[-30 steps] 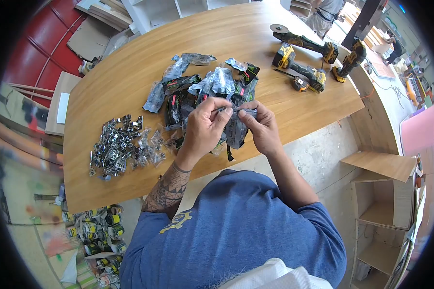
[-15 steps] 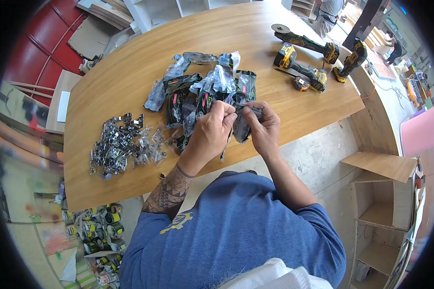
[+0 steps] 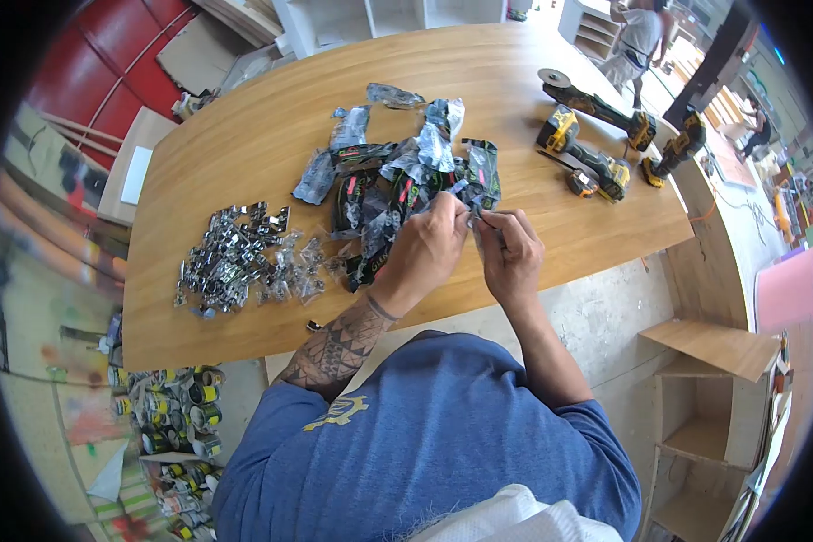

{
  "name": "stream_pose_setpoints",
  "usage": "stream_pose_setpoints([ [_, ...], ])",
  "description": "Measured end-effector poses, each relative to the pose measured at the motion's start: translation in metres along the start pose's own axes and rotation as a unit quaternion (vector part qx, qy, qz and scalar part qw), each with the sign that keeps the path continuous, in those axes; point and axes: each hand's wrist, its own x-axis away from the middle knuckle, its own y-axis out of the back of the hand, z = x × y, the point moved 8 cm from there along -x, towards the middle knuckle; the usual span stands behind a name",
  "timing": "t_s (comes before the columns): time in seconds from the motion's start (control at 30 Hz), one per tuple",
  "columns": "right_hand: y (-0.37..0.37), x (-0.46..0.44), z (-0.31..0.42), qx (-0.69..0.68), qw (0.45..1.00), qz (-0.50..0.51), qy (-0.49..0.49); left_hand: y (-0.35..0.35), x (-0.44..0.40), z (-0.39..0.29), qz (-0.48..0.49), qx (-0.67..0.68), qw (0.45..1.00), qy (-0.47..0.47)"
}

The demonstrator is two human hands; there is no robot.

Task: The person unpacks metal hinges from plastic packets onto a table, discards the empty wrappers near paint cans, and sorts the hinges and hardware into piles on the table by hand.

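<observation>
My left hand [image 3: 429,239] and my right hand [image 3: 512,253] meet over the front edge of the wooden table [image 3: 596,226]. Between their fingertips they pinch a small plastic packet [image 3: 474,215]; most of it is covered by the fingers, and its contents cannot be made out. Just beyond the hands lies a heap of black and clear plastic packets [image 3: 357,194] with red and green print. Left of that heap sits a pile of shiny metal hinge-like fittings [image 3: 226,262], with small clear bags [image 3: 294,275] beside it. One loose metal piece [image 3: 313,325] rests near the front edge.
At the table's right end lie an angle grinder [image 3: 596,107], a cordless drill [image 3: 587,158], another cordless tool [image 3: 677,152] and a tape measure [image 3: 582,184]. Paint cans [image 3: 181,411] crowd the floor at left. Open shelving [image 3: 700,434] stands at right. Another person [image 3: 637,45] is in the background.
The dark packet that hung between my hands shows much less now, and both hands sit closer together around it. The whole view has shifted slightly.
</observation>
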Motion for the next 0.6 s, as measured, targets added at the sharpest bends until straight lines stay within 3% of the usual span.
stream_pose_setpoints([
  [0.07,-0.003,0.002,0.007,-0.007,1.0,0.013,0.023,-0.003,-0.004,0.024,-0.005,0.003,1.0,0.015],
  [0.13,-0.002,0.005,0.05,-0.035,0.989,0.046,0.136,0.001,-0.014,0.069,-0.037,-0.05,0.998,0.011],
  [0.17,0.0,0.005,0.066,-0.062,0.988,0.055,0.127,0.012,-0.018,0.096,-0.039,-0.101,0.989,0.102],
  [0.2,0.0,0.005,0.067,-0.064,0.988,0.055,0.129,0.026,-0.017,0.106,-0.081,-0.106,0.988,0.083],
  [0.27,0.001,0.005,0.038,-0.123,0.992,0.032,-0.026,0.047,-0.017,0.099,-0.052,0.06,0.978,0.195],
  [0.3,-0.008,0.008,0.009,-0.168,0.975,0.044,-0.138,0.049,-0.015,0.097,-0.045,0.17,0.966,0.19],
  [0.33,-0.027,0.013,-0.028,-0.34,0.891,0.072,-0.292,0.05,-0.01,0.079,-0.025,0.292,0.938,0.183],
  [0.4,-0.047,0.013,-0.045,-0.475,0.823,0.035,-0.31,0.04,-0.003,0.069,0.031,0.344,0.922,0.177],
  [0.47,-0.055,0.014,-0.048,-0.499,0.802,0.04,-0.325,0.029,0.002,0.058,0.04,0.27,0.955,0.111],
  [0.5,-0.061,0.015,-0.047,-0.526,0.778,0.042,-0.339,0.023,0.006,0.049,0.04,0.274,0.951,0.139],
  [0.6,-0.07,0.013,-0.04,-0.533,0.779,0.053,-0.327,0.012,0.016,0.049,0.007,0.281,0.948,0.149],
])
